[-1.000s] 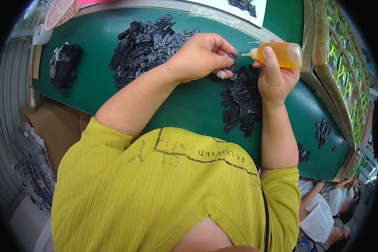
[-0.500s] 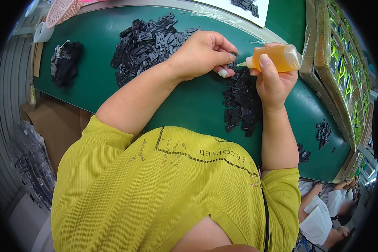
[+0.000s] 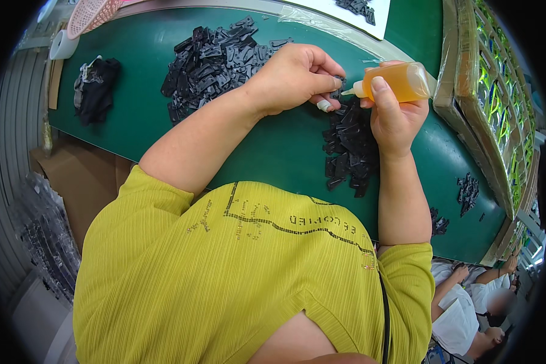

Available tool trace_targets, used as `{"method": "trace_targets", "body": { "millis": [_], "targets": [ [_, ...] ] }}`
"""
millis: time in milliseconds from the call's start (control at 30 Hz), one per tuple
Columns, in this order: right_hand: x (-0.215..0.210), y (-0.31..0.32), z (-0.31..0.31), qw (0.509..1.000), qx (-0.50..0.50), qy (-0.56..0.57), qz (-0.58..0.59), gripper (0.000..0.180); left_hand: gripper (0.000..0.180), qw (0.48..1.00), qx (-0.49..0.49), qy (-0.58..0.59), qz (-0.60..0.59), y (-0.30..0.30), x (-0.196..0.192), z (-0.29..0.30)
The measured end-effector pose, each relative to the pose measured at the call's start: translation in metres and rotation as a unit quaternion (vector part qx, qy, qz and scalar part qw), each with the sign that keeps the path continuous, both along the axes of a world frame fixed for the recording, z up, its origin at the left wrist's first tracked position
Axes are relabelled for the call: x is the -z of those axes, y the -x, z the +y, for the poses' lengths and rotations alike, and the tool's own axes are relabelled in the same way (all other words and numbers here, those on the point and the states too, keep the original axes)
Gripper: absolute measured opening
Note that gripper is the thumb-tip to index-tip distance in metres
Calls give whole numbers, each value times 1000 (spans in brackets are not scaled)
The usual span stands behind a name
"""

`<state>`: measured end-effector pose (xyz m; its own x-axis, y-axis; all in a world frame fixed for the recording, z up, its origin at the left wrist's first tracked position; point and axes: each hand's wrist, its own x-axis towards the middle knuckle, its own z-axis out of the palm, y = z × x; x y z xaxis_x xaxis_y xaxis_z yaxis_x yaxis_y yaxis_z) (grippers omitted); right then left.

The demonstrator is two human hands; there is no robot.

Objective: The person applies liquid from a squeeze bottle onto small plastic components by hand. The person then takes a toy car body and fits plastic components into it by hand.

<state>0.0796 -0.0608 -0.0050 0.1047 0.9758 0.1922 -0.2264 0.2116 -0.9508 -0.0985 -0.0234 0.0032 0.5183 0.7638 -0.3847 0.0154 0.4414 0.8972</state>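
My left hand (image 3: 297,79) pinches a small black plastic part (image 3: 338,87) between thumb and fingers, and white tape is wrapped round one fingertip. In my right hand (image 3: 397,115) is a squeeze bottle (image 3: 400,84) of amber liquid, lying nearly level. Its narrow pale nozzle points left, with the tip at or very close to the part; whether they touch I cannot tell. Below both hands lies a pile of black plastic parts (image 3: 350,145). A larger heap of similar grey-black parts (image 3: 215,64) spreads to the left of my left hand.
The green tabletop (image 3: 267,151) carries a dark cloth bundle (image 3: 96,91) at left and small black heaps (image 3: 468,194) at right. A white board (image 3: 370,9) with parts lies at the far side. Cartons with green items (image 3: 491,91) line the right edge. Other people (image 3: 467,309) sit at lower right.
The squeeze bottle has shifted very slightly left, bringing its nozzle a little nearer the part. My left hand has hardly moved. A person at lower right has moved an arm.
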Motion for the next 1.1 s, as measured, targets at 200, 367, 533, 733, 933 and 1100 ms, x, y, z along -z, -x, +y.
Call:
{"method": "trace_targets", "body": {
  "millis": [200, 367, 533, 733, 933, 1100],
  "targets": [
    [-6, 0, 5, 998, 29, -8, 61, 18, 25, 1000, -11, 2, -5, 4, 0, 0],
    [5, -27, 17, 979, 44, 39, 197, 20, 23, 998, -39, 16, -44, 0, -3, -1],
    [2, -24, 10, 977, 71, 37, 199, 18, 24, 974, -129, -171, 71, 29, -21, 43],
    [3, -22, 15, 982, 49, 25, 181, 20, 26, 860, -185, -339, 332, 59, -12, 135],
    [4, -26, 14, 984, 53, 32, 168, 20, 29, 737, -92, -470, 477, 48, -20, 107],
    [1, -19, 14, 982, 71, 32, 170, 21, 29, 784, 107, -366, 489, 47, -34, 57]
  ]
}}
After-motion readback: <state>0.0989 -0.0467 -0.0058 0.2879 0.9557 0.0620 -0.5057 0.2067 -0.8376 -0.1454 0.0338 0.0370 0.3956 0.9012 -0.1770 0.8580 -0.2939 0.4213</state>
